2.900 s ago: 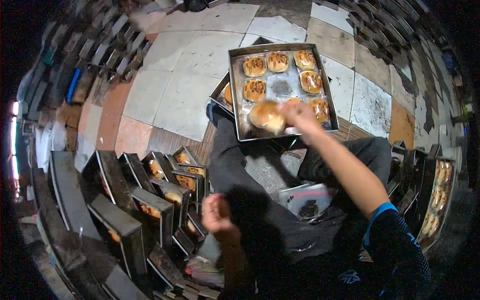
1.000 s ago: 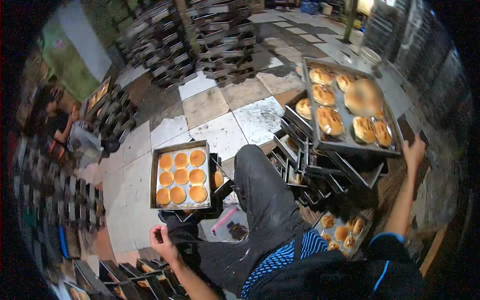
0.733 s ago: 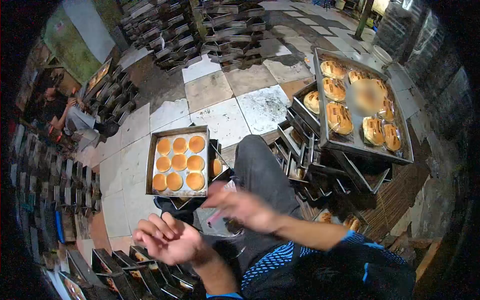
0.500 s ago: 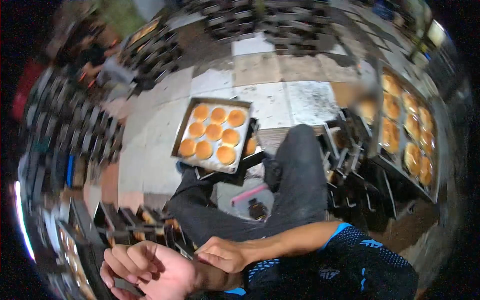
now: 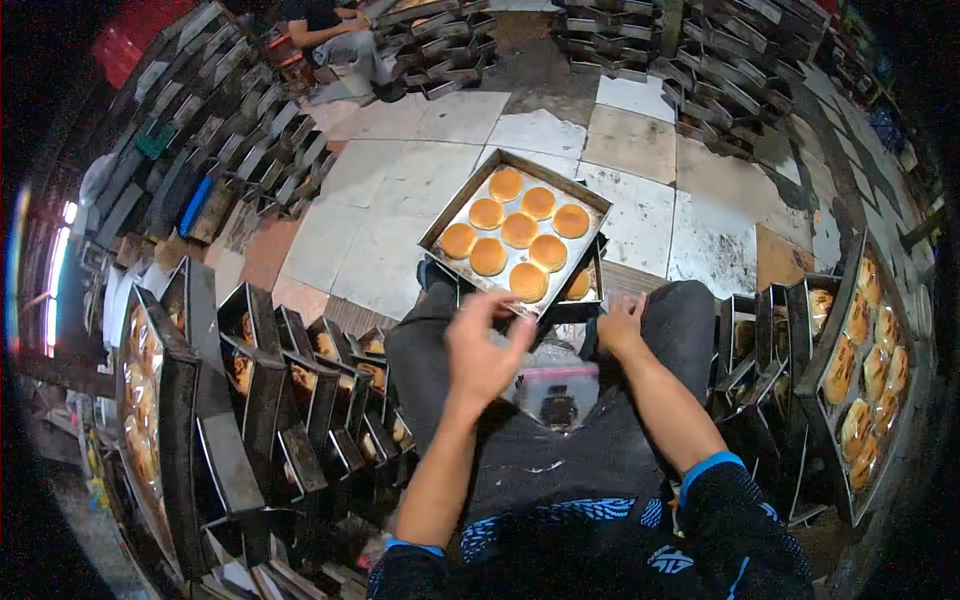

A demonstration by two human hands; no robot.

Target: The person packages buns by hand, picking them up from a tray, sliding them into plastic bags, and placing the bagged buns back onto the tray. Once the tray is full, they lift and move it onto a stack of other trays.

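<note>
A square metal tray [image 5: 447, 213] of round golden buns [image 5: 519, 230] rests in front of my knees, on top of another tray [image 5: 592, 283] with a bun showing at its edge. My left hand [image 5: 485, 350] is at the tray's near corner, fingers apart and slightly blurred, holding nothing. By the inner side of my right thigh is my right hand [image 5: 621, 322], its fingers stretched forward near the lower tray. Between my legs lies a clear plastic pouch [image 5: 585, 395] with a pink strip and a dark item inside.
Stacked metal trays with buns stand at my left [image 5: 262, 370] and at my right [image 5: 800, 300]. Packed bread [image 5: 868, 370] fills a tilted tray on the right. More tray stacks [image 5: 610, 40] line the back of the tiled floor [image 5: 400, 200]. Another person [image 5: 345, 45] sits at the back left.
My right hand has let go of my left wrist and moved to my right thigh. My left hand has moved from the lower left to the tray. The view has turned left.
</note>
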